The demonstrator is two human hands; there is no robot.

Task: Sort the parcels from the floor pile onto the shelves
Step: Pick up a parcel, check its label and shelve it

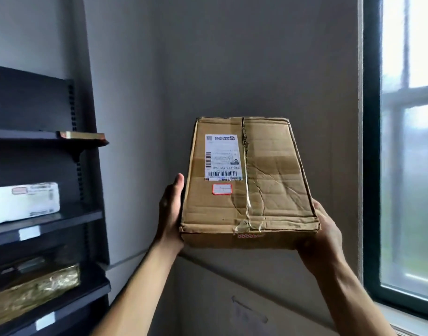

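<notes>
Head view: a flat brown cardboard parcel [276, 180], creased, with split clear tape [247, 190] down its seam, a white shipping label [223, 157] and a small red-edged sticker [222, 189], is held up before the grey wall [232, 69], right of the dark shelves [62, 218]. The left hand [170, 209] and right hand [322, 236] clasp its near corners, fingers hidden underneath.

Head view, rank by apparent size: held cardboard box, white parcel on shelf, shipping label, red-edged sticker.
1. Creased brown cardboard box, nearest the camera.
2. White rectangular parcel on the dark shelf, cut off by the frame edge.
3. White printed shipping label.
4. Small red-bordered white sticker.
</notes>
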